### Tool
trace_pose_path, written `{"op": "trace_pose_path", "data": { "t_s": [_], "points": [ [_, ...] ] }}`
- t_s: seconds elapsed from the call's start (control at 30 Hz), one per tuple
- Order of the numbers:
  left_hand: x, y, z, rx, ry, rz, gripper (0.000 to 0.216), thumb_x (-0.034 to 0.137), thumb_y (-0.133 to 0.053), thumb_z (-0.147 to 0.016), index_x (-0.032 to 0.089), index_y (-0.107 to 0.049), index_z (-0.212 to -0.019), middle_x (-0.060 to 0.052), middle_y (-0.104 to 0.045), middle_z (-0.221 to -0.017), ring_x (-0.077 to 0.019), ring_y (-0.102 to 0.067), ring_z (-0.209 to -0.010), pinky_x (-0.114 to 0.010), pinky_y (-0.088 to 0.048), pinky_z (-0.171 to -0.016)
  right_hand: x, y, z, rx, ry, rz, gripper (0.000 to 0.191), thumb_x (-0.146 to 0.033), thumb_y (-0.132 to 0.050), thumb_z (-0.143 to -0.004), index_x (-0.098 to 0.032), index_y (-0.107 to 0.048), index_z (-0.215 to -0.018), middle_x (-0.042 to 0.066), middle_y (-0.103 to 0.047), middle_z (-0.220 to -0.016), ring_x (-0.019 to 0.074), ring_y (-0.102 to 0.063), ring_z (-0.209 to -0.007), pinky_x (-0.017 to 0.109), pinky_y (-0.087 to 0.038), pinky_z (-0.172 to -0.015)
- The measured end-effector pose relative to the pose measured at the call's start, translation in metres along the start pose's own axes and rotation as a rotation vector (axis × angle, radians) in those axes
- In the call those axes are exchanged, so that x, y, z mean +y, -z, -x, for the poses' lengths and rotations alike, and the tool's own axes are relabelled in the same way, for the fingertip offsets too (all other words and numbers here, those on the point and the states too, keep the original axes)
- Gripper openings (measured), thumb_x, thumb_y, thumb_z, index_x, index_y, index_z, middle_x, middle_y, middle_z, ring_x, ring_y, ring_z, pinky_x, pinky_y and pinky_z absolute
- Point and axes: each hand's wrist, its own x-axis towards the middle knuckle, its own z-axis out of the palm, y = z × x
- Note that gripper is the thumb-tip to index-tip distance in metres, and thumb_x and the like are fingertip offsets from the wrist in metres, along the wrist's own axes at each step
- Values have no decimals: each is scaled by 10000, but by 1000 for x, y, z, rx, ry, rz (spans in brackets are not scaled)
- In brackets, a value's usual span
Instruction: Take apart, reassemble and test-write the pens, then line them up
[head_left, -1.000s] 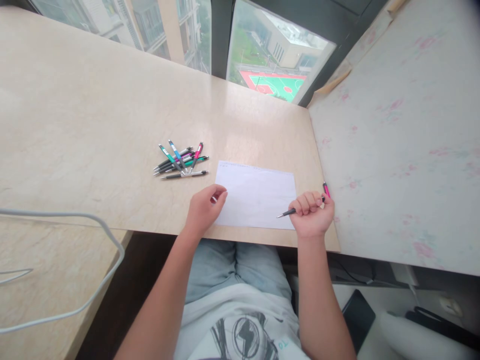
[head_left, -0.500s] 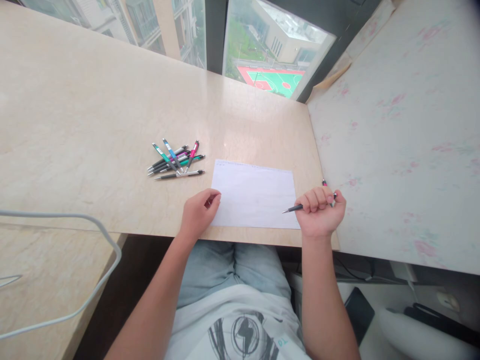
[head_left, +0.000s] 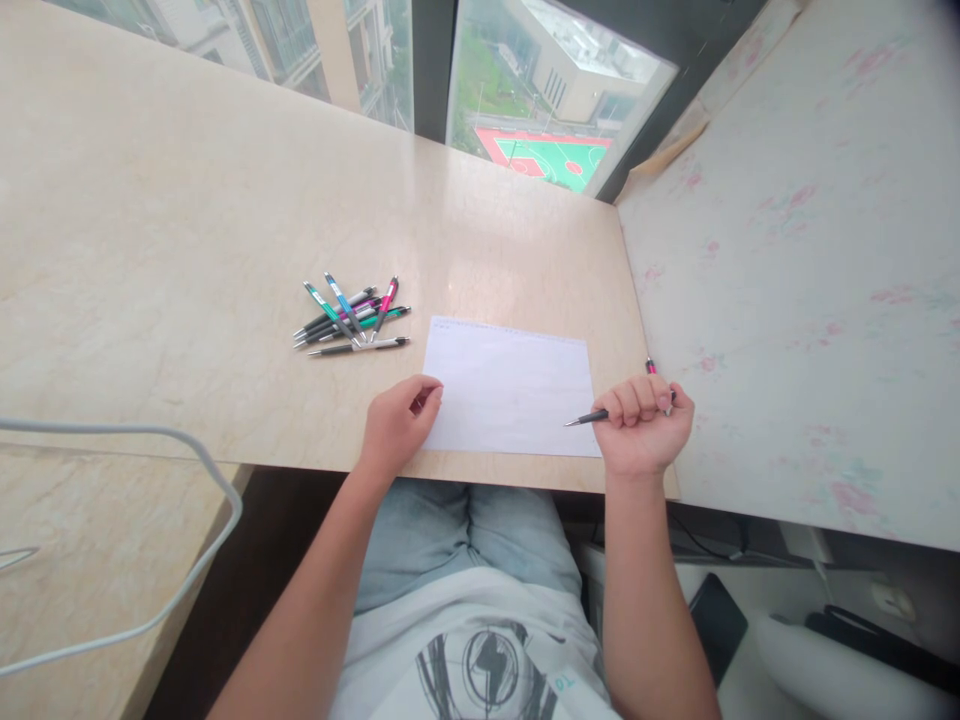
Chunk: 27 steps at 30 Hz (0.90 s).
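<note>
A white sheet of paper [head_left: 510, 390] lies on the tabletop in front of me, with a faint line of small writing along its top edge. My left hand [head_left: 401, 422] rests on its side at the paper's left edge, fingers loosely curled in and thumb near the forefinger; nothing shows inside. Over the right edge, my right hand [head_left: 641, 425] is closed in a fist, palm side up, around a pen [head_left: 586, 418]. The pen's dark barrel and metal tip point left above the paper; its middle is hidden by the fingers.
Left of the paper lies a loose pile of several click pens [head_left: 352, 312] in different colours. Another pen [head_left: 650, 366] with a pink part lies beyond my right hand by the wallpapered wall [head_left: 787, 300]. A white cable [head_left: 202, 455] loops at the left. Windows line the table's back.
The pen in my right fist has shifted very slightly within the fingers. Otherwise both hands, the paper and the pen pile stay as they were; the view moved a little.
</note>
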Motion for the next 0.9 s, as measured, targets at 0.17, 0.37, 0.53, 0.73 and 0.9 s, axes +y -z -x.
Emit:
{"op": "trace_pose_path", "data": {
  "t_s": [0.17, 0.37, 0.53, 0.73, 0.9],
  "points": [
    [-1, 0, 0, -4, 2, 5, 147, 284, -559, -877, 203, -680, -892, -5, -728, -796, -146, -642, -682, -255, -478, -664, -1, -1, -1, 3, 12, -22, 447, -385, -642, -823, -222, -290, -602, -102, -210, -487, 71, -211, -396, 229, -278, -368],
    [1, 0, 0, -18, -9, -14, 148, 284, -548, -883, 203, -672, -889, -9, -715, -788, -153, -629, -683, -271, -481, -663, 3, -2, -1, 39, 34, 56, 348, -318, -630, -821, -224, -371, -607, -105, -266, -476, 66, -229, -374, 220, -289, -355],
    [2, -2, 0, 44, -81, -58, 174, 259, -515, -911, 204, -671, -965, -60, -707, -1003, -188, -643, -851, -322, -523, -791, 12, -5, -6, 13, 48, 22, 164, -316, -694, -798, -258, -589, -911, -82, -507, -648, 49, -371, -426, 179, -309, -333],
    [5, -6, 0, -4, -263, -329, 317, 219, -525, -906, 202, -641, -1201, -139, -494, -1457, -322, -398, -1376, -504, -384, -1095, 41, -18, -21, -12, -172, 181, 90, -312, -606, -805, -227, -627, -782, -34, -533, -650, 113, -574, -648, 245, -495, -552],
    [10, -11, 0, -116, -275, -514, 408, 275, -504, -928, 213, -572, -1325, -141, -408, -1543, -373, -336, -1421, -564, -351, -1083, 69, -23, -32, 15, -173, 345, 388, -573, -535, -861, -210, -660, -811, -49, -488, -522, 115, -545, -539, 237, -424, -497]
  ]
}}
